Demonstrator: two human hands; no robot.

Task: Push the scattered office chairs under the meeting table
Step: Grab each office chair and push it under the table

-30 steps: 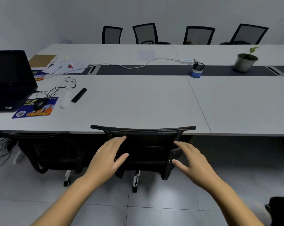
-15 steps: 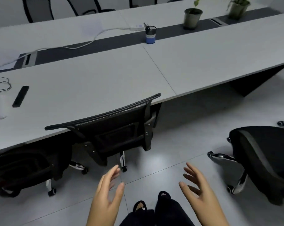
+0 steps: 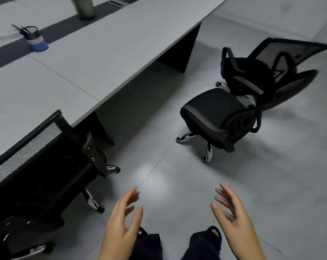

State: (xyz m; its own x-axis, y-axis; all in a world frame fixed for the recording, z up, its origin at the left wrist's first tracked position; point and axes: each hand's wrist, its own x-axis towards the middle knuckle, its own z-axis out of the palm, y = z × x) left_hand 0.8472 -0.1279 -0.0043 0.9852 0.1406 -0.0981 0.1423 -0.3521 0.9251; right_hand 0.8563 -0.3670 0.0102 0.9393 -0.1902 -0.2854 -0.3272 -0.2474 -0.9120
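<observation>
Office meeting room. Long grey desk [image 3: 95, 59] with dark strip down middle, seam between 2 tabletop sections. Black mesh-back swivel chair [image 3: 44, 162] on castors tucked against desk edge; 2 more swivel chairs, nearer one [image 3: 220, 117] and farther one [image 3: 262, 72], standing loose on pale tiled floor [image 3: 271, 175]. Blue-based pen holder [image 3: 35, 39] and metal plant pot [image 3: 84, 6] on desk strip. Bare, plain walls not in view.
</observation>
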